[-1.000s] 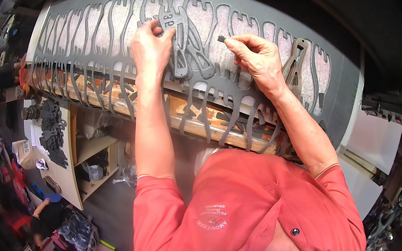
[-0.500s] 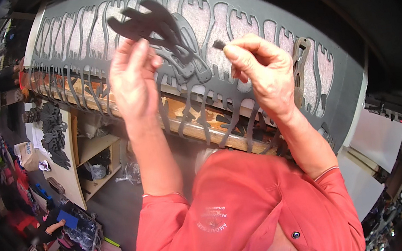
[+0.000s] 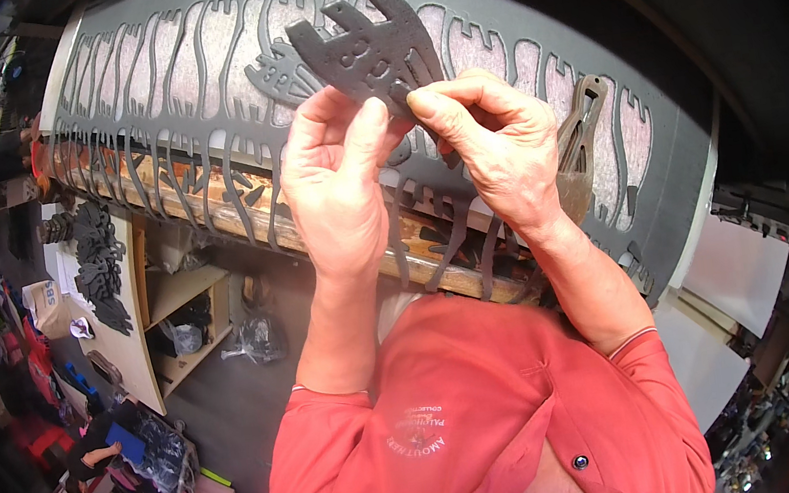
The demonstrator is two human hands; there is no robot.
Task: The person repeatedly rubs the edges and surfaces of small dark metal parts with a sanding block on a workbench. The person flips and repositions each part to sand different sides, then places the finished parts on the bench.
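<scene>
A dark grey flat cut-out piece [image 3: 369,52] with notched prongs at its upper end and raised marks is held up over the sheet. My left hand [image 3: 338,184] is closed on its lower part, thumb towards me. My right hand [image 3: 511,148] is closed in a pinch at its lower right edge, beside the left fingertips. At the right fingertips shows a small dark bit [image 3: 403,95]; I cannot tell whether it is attached. Behind the piece, left of it, is another notched piece [image 3: 280,75]; whether it is held or lying is unclear.
A long dark grey sheet [image 3: 688,151] with rows of matching cut-out openings covers the bench, its strips hanging over the wooden front edge [image 3: 259,229]. A brownish handled tool [image 3: 580,150] rests right of my right hand. Left stands a shelf unit [image 3: 189,296] with dark pieces [image 3: 102,268] on top.
My left hand has moved right with the cut-out piece, which is now steadier and faces me. The right fingertips, apart from it before with a small dark bit, now meet its edge.
</scene>
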